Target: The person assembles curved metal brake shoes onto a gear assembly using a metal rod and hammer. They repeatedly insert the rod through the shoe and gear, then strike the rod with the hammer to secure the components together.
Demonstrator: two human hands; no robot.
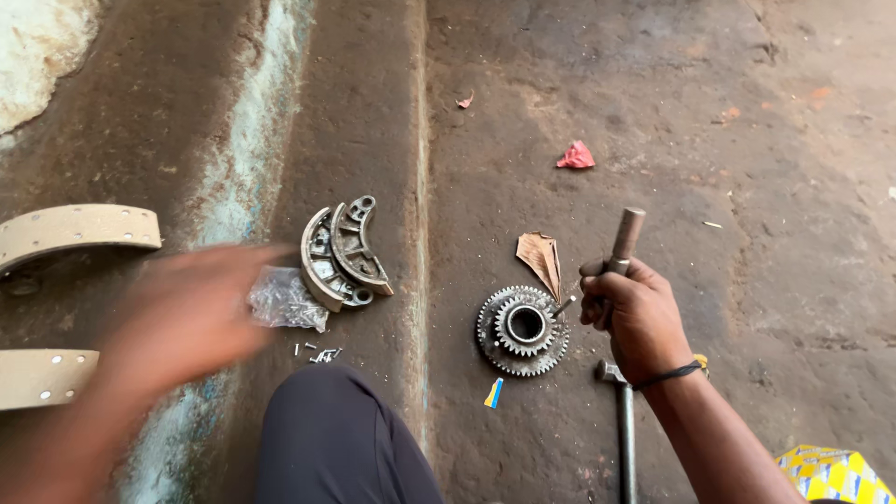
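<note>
Right hand [635,317]: closed around a metal rod [625,238], held upright just right of a toothed gear [523,329] lying flat on the ground. Left hand [182,317]: blurred, over the floor beside a clear plastic bag [285,301]; its grip cannot be told. Nearby: two bare brake shoes [343,252], small rivets [322,354], two lined brake shoes [75,229] at left, hammer [623,425], red scrap [576,156].

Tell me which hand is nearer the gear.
Right. The right hand, gripping a metal rod, is just right of the gear. The blurred left hand is far to its left, near a plastic bag.
</note>
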